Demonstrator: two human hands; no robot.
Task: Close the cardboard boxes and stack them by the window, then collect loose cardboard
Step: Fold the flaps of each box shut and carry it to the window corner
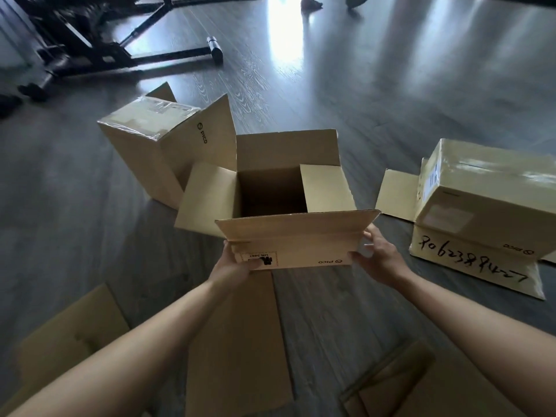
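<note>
An open, empty cardboard box [285,176] stands in the middle of the floor with all its flaps up or spread. Its near flap [296,236] is folded down towards me. My left hand [234,261] grips the left end of that flap, and my right hand [376,254] grips its right end. A taped box [150,139] lies tipped on its side at the left, with open flaps behind it. Another taped box [481,206] with black handwriting sits at the right, its flaps spread on the floor. Loose cardboard sheets [237,341] lie near me.
The floor is dark grey wood planks [391,100] with bright glare at the top. A black metal frame with a wheel [215,49] stands at the back left. A person's feet [311,3] show at the top edge. More flat cardboard [72,335] and a folded piece [415,383] lie beside my forearms.
</note>
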